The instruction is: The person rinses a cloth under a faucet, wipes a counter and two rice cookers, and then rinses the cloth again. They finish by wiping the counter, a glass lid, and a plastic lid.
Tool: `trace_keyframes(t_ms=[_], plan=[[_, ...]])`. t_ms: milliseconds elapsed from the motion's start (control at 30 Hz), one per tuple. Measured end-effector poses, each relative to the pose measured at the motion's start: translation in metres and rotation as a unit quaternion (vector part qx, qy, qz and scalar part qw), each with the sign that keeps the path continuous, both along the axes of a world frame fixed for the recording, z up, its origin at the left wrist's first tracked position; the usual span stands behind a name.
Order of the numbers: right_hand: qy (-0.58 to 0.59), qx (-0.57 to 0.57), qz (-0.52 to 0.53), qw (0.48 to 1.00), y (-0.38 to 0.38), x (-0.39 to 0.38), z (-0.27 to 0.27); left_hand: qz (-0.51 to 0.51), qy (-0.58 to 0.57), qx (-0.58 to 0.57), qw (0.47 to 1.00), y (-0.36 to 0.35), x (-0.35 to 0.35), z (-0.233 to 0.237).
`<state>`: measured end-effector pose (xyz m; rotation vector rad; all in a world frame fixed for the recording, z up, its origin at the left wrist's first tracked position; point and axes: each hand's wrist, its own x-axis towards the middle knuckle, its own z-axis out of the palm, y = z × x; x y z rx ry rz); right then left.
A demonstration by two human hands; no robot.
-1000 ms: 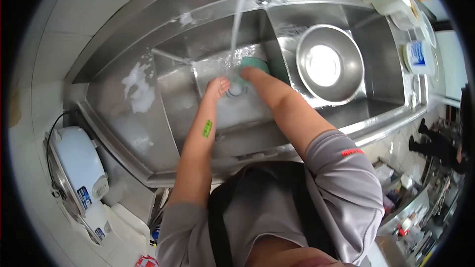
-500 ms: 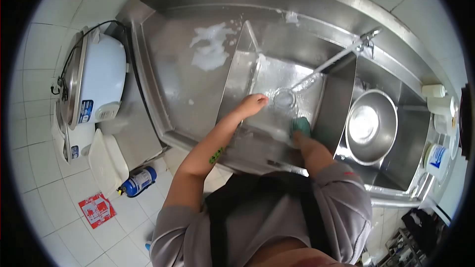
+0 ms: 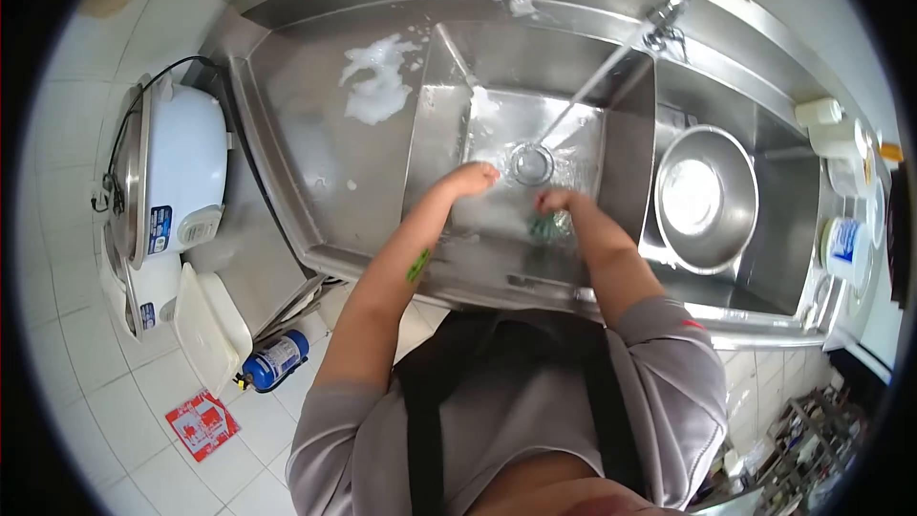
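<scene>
Head view: your right hand (image 3: 559, 199) pinches the green scrubber (image 3: 548, 225), best pressed flat on the basin (image 3: 497, 139) floor; left hand (image 3: 474, 179) curled shut beside the drain (image 3: 532, 164).

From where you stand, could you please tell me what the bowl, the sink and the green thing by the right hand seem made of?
Bowl: polished metal, likely stainless steel; bright, mirror-like glare.
Sink: duller silvery metal, probably stainless too; soft, streaky reflections.
Green thing: perhaps scouring fibre or cloth; too blurred to tell.
</scene>
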<state>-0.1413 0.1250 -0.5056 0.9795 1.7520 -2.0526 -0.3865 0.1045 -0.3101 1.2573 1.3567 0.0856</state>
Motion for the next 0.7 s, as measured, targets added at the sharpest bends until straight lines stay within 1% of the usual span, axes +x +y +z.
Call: trace_keyframes(t_ms=[33,67,100,133,167,200,233,267,300,333,367,400,433,467,500,533,567,600,633,667,700], plan=[[0.026,-0.009,0.061,0.998,0.022,-0.011,0.046,-0.039,0.042,0.108,0.993,0.008,0.0,-0.026],[0.064,-0.062,0.044,0.995,0.038,-0.02,0.068,-0.075,0.081,0.212,0.971,0.009,0.004,-0.044],[0.074,-0.03,0.05,0.996,0.047,-0.026,0.105,-0.081,0.073,0.209,0.972,0.009,0.012,-0.046],[0.085,0.012,0.056,0.995,0.065,-0.031,0.145,-0.079,0.097,0.212,0.969,0.018,0.02,-0.041],[0.116,0.032,0.031,0.992,0.078,-0.032,0.174,-0.077,0.121,0.214,0.966,0.026,0.027,-0.034],[0.146,0.055,0.008,0.988,0.092,-0.03,0.197,-0.082,0.115,0.22,0.965,0.037,0.034,-0.018],[0.154,0.073,-0.021,0.985,0.107,-0.026,0.217,-0.027,0.072,0.145,0.987,0.052,0.039,0.006],[0.162,0.091,-0.05,0.981,0.119,-0.021,0.235,0.026,0.028,0.066,0.997,0.066,0.042,0.022],[0.127,0.083,-0.139,0.979,0.126,-0.015,0.258,0.088,-0.108,0.109,0.984,0.081,0.038,-0.002],[0.094,0.075,-0.227,0.966,0.132,-0.009,0.275,0.112,-0.106,0.176,0.972,0.092,0.04,-0.001],[0.079,0.043,-0.337,0.937,0.144,-0.002,0.276,0.089,-0.09,0.194,0.973,0.111,0.038,-0.001],[0.11,-0.01,-0.423,0.899,0.155,0.006,0.277,0.064,-0.072,0.212,0.973,0.129,0.039,0.0],[0.136,-0.028,-0.45,0.882,0.16,0.013,0.287,0.056,-0.075,0.217,0.972,0.14,0.048,0.013],[0.162,-0.047,-0.477,0.863,0.163,0.018,0.295,0.065,-0.021,0.247,0.967,0.149,0.056,0.026],[0.163,-0.043,-0.484,0.859,0.164,0.021,0.305,0.073,0.032,0.276,0.958,0.156,0.064,0.038],[0.161,-0.04,-0.458,0.873,0.167,0.023,0.317,0.065,0.03,0.28,0.957,0.165,0.072,0.046],[0.156,-0.038,-0.432,0.888,0.168,0.025,0.328,0.083,-0.033,0.242,0.966,0.172,0.08,0.052],[0.157,-0.034,-0.437,0.885,0.17,0.027,0.34,0.102,-0.096,0.201,0.97,0.177,0.088,0.056],[0.188,-0.057,-0.429,0.882,0.173,0.03,0.349,0.15,-0.039,0.257,0.954,0.178,0.098,0.061],[0.218,-0.081,-0.419,0.878,0.174,0.032,0.356,0.146,-0.042,0.257,0.954,0.178,0.104,0.067],[0.229,-0.078,-0.397,0.885,0.181,0.035,0.353,0.142,-0.095,0.186,0.968,0.176,0.11,0.091]])
